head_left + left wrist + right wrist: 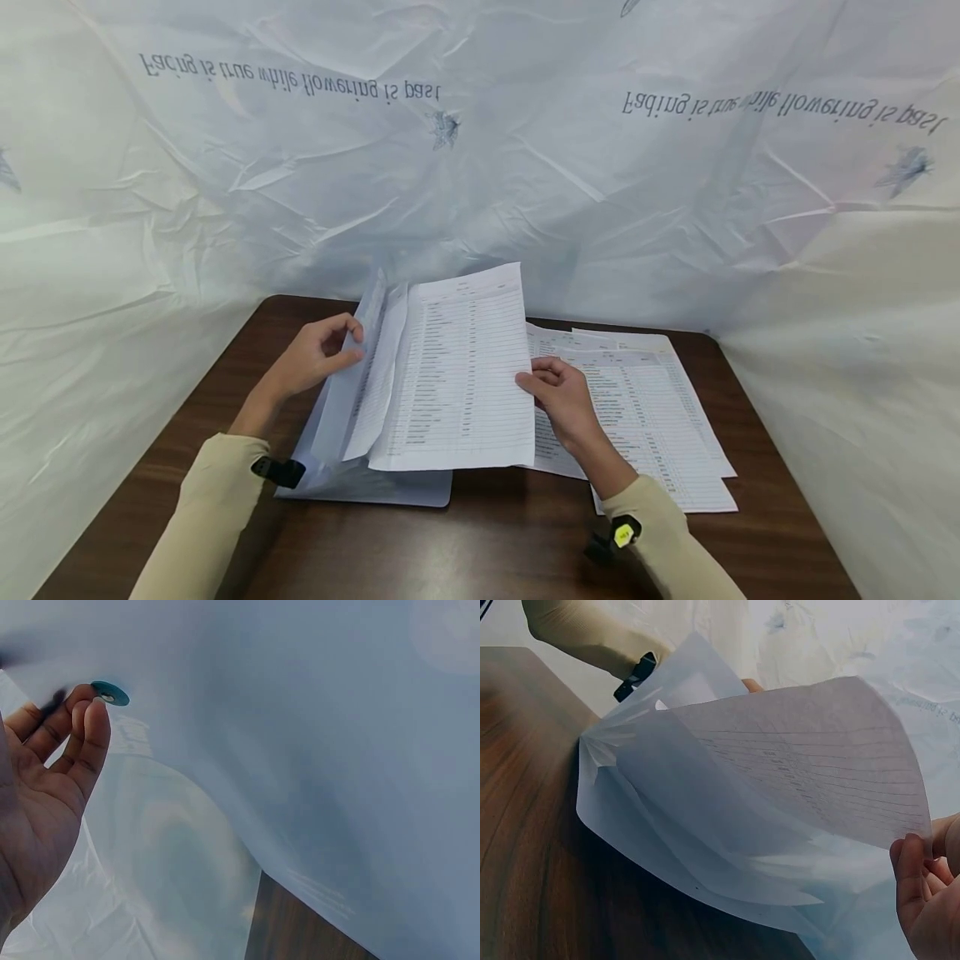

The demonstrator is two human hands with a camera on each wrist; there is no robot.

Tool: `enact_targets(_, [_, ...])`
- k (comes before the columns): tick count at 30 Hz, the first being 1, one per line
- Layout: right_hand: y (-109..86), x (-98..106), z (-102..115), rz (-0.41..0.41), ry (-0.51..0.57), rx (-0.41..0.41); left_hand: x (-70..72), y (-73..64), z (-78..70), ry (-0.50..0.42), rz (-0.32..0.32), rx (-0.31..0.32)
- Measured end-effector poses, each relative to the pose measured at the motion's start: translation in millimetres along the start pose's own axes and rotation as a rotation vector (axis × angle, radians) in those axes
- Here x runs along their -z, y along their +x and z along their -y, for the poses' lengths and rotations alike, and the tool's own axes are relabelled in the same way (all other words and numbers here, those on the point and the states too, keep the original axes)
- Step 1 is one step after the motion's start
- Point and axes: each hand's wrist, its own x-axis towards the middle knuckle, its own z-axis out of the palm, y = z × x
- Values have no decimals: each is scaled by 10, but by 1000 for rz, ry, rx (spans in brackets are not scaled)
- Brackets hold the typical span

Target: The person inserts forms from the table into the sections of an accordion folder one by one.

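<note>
My right hand pinches the right edge of a printed sheet between thumb and fingers. That sheet is raised and tilted, its left side inside a translucent bluish plastic document folder. Another printed sheet stands bent inside the folder, left of the first. My left hand holds the folder's raised flap at its left edge. In the left wrist view the fingertips are right at a teal round button on the flap. From the right wrist view, the folder's mouth gapes under the held sheet.
Several printed sheets lie overlapping on the right of the dark wooden table. White plastic sheeting with printed text hangs behind and at both sides. A dark band device is on the left wrist.
</note>
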Motion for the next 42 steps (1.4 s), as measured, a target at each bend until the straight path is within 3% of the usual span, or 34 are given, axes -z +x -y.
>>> enact_targets(12, [4,-223,-25,1,-14,34,12,-15,-10,-2,-6,11])
enact_targets(27, [-9,-398,-56,77,-10,95,16,-18,5,-16,-3,18])
enact_targets(42, [-33,-451,-18,183,68,72,14,-20,-14,-22,-8,19])
